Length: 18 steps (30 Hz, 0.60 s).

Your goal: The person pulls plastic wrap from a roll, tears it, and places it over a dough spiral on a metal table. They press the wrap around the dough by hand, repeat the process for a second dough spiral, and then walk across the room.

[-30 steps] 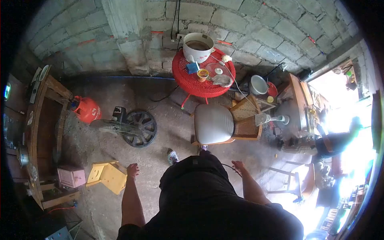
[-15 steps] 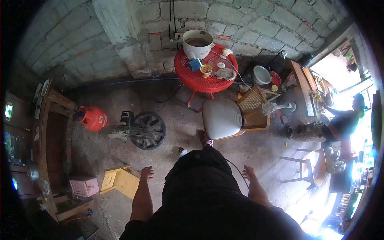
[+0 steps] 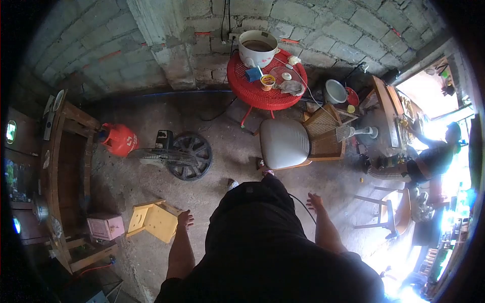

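Note:
My left hand (image 3: 185, 219) hangs in the air beside my leg with nothing in it, its fingers loosely bent and apart. In the picture it is close to a small yellow wooden chair (image 3: 162, 222) on the floor. My right hand (image 3: 316, 202) is also free, fingers spread, above the floor to the right of my body. A dark cable (image 3: 303, 204) runs along the floor near it. Ahead stands a chair with a grey padded seat (image 3: 284, 143) and a woven back (image 3: 323, 135). Neither hand touches anything.
A red round table (image 3: 247, 93) carries a large white pot (image 3: 256, 49) and a yellow cup (image 3: 268, 82). On the left are a fan (image 3: 189, 156), a red gas cylinder (image 3: 120, 139) and a pink box (image 3: 105, 226). A person (image 3: 434, 156) is by the bright opening at right.
My view has shifted slightly, so the table and chair sit a little farther right. My right hand has risen a little in the picture. Both hands stay free.

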Motion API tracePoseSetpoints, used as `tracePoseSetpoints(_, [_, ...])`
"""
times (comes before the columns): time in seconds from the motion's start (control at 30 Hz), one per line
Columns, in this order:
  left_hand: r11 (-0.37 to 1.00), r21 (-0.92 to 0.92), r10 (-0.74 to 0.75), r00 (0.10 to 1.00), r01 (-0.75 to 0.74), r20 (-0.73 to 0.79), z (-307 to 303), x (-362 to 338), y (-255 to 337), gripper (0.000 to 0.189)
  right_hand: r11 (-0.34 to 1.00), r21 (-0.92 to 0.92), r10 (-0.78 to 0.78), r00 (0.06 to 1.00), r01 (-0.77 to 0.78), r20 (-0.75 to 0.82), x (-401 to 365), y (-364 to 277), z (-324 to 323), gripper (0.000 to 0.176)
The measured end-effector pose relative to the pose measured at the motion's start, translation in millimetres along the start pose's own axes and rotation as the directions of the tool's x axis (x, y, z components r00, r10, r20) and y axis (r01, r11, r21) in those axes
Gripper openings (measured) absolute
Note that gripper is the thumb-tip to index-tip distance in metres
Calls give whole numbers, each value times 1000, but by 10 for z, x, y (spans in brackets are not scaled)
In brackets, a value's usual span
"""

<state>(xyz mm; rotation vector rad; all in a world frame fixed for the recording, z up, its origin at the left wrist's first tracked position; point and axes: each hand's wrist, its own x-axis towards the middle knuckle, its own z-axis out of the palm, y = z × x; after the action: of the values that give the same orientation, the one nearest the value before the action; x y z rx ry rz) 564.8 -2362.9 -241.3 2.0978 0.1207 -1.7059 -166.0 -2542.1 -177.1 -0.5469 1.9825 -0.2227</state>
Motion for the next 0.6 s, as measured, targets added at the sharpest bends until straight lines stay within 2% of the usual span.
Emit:
tracePoseSetpoints(0.23, [999,-33,-12,999,13,30,134,126,-124,70,998,-60,-24,999,26,31,32,-420,24,62])
tracePoseSetpoints(0.43, [998,-60,19,1000,-18,18,170,187,-263,63,995,-99,8,999,-3,51,113,-408,49,67])
tracePoseSetpoints(0.6, [1000,-23,-21,1000,21,-2,265,82,-141,65,995,-83,54,996,-48,66,187,-309,32,69])
